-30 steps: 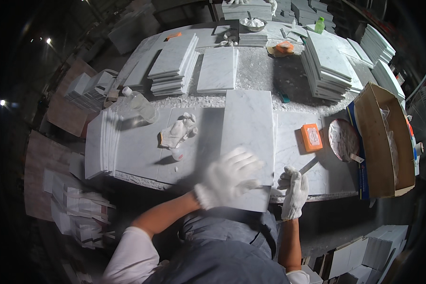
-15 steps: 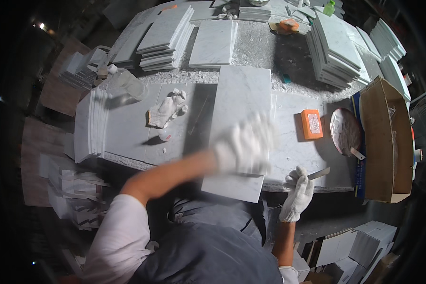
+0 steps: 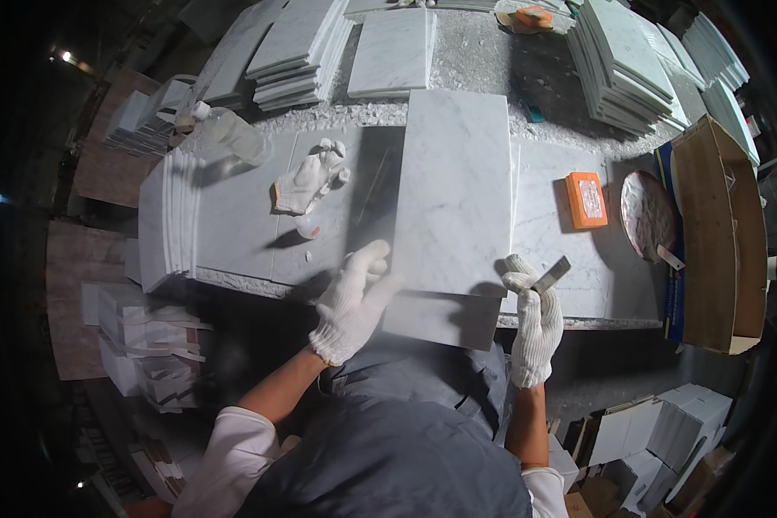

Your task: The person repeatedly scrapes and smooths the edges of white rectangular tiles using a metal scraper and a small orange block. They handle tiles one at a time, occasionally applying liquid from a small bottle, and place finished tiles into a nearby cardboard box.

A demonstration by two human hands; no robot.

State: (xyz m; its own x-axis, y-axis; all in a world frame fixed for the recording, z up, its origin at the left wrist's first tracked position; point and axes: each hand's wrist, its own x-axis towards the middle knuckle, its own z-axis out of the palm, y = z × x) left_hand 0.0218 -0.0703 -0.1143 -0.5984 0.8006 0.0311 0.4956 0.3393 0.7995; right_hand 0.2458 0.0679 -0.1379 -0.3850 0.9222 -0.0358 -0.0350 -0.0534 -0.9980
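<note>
In front of me lies a white marble-look tile (image 3: 453, 190), on top of at least one more whose near end (image 3: 445, 319) juts toward me. My left hand (image 3: 354, 302), in a white knit glove, is at the tile's near left corner with fingers apart, holding nothing. Gloved as well, my right hand (image 3: 535, 324) is beside the near right corner, its fingers closed on a small flat metal blade (image 3: 552, 274), a scraper by its look. To the right sit an orange block (image 3: 586, 200) and a round dish of pale paste (image 3: 649, 216) with a putty knife (image 3: 670, 257).
A cardboard box (image 3: 716, 233) stands at the right. Stacked tiles (image 3: 298, 52) fill the far side, with another stack (image 3: 622, 65) at far right. Left of the tile are a spare glove (image 3: 309, 180), a clear bottle (image 3: 233, 134) and upright tiles (image 3: 168, 220).
My left hand has come off the tile's surface, moving left and nearer to its near left corner. The right hand with the blade has shifted closer to the tile. The view has tilted slightly.
</note>
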